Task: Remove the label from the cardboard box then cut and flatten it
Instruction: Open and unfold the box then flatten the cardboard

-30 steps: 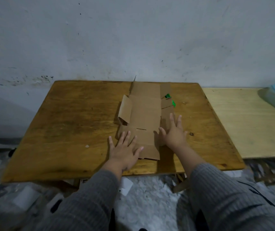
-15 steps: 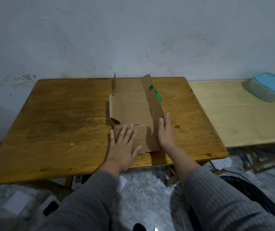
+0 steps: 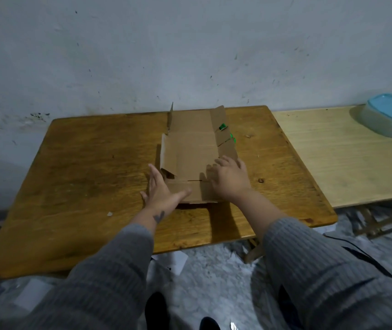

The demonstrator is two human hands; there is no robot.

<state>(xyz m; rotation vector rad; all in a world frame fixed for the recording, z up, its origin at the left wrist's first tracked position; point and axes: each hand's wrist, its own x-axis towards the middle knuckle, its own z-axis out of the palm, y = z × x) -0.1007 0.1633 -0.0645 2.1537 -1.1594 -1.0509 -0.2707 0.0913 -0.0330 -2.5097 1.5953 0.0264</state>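
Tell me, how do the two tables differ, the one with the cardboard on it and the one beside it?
The dark table is a deep orange-brown with worn, stained patches; the pale table is light yellow and cleaner. The dark table carries the opened cardboard box, with the left hand and right hand on it; the pale table holds only a blue-lidded container. The dark one's corners are rounded. Both are wooden and stand against the wall.

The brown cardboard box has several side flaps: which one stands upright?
The narrow flap at the far left corner of the opened cardboard box, nearest the wall. It stands on edge; the others lie lower.
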